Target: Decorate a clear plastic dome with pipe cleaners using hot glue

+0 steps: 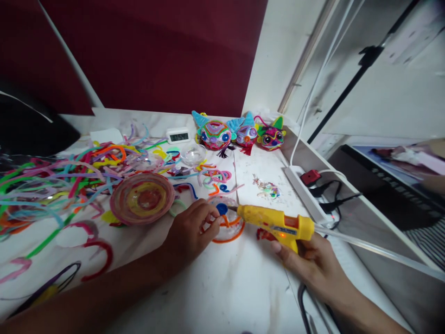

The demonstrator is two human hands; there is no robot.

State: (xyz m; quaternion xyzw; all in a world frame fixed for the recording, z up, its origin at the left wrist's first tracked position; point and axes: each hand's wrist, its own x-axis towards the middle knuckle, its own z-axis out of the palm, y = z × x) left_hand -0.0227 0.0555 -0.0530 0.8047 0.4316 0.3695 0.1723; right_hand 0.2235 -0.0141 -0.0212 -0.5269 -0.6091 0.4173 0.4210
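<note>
My right hand (313,260) is wrapped round the grip of a yellow hot glue gun (269,219), with a clear glue stick (368,248) running out of its back. The gun's nozzle points left and reaches a blue coil of pipe cleaner (221,208) on a clear plastic dome (234,227). An orange pipe cleaner (227,240) curves along the dome's lower edge. Beside the blue coil, my left hand (194,227) is closed in a pinch at the dome, where a bit of orange pipe cleaner shows between the fingers. Its exact hold is partly hidden.
Loose pipe cleaners (79,171) cover the left, around a striped round dish (142,198). Behind stand a clear bowl (193,154), a small digital clock (178,135) and three decorated animal heads (215,134). A white power strip (309,197) with cables lies along the right edge.
</note>
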